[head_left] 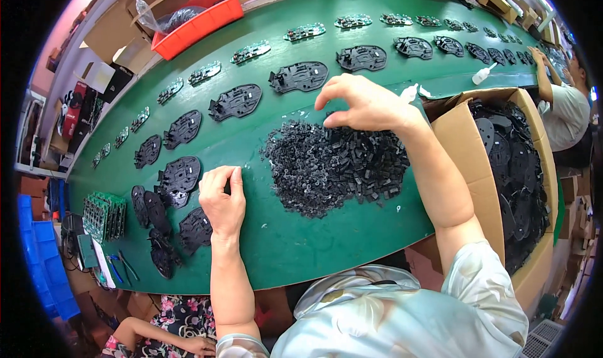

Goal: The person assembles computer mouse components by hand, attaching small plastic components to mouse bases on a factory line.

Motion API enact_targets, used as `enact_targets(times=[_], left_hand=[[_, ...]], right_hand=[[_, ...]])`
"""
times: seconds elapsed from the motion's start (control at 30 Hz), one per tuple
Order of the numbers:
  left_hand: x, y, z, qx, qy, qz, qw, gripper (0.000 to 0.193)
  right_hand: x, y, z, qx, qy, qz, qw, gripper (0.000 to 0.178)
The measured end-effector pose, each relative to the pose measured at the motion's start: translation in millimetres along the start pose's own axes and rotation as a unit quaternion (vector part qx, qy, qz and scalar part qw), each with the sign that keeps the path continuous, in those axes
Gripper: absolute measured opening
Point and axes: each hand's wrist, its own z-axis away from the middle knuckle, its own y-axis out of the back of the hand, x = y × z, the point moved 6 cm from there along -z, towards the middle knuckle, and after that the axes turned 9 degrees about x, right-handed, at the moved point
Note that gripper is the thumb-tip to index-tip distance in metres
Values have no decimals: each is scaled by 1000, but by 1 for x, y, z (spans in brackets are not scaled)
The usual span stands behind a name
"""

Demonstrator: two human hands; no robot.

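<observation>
My right hand [367, 103] hovers over the far edge of a heap of small black plastic parts [370, 163], thumb and forefinger curved apart with nothing visible between them. The left part of that heap is small ring-shaped pieces [298, 163]; the right part is blocky pieces. My left hand [223, 201] is closed at the left of the heap, knuckles up, beside a black molded shell [196, 230]; whatever its fingers hold is hidden. Further black shells [298, 77] form a curved row across the green table [282, 251]. Behind them runs a row of green circuit boards [304, 32].
A cardboard box [471, 157] full of black shells stands at my right. White bottles [482, 74] stand beyond it. Stacked circuit boards [105, 216] and pliers [129, 265] lie at the left, a red bin [198, 22] at the back. Other people sit right and lower left.
</observation>
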Motion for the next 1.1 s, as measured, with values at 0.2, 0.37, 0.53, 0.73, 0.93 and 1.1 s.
enact_targets(times=[0.2,0.37,0.53,0.73,0.93,1.1], left_hand=[[2,0,0,-12,5,19,1000,6],[2,0,-1,-7,9,21,1000,6],[0,2,0,-9,19,21,1000,6],[-2,3,1,-9,26,20,999,5],[0,0,0,-11,34,41,999,5],[-2,2,1,-10,33,40,999,5]], right_hand=[[-3,-23,5,-108,-10,24,994,34],[8,-23,2,-99,-1,29,995,23],[19,-15,0,-102,-66,34,992,17],[19,0,0,-39,-66,34,996,17],[0,-7,2,-28,-26,34,999,19],[1,-12,1,-58,-43,54,996,17]])
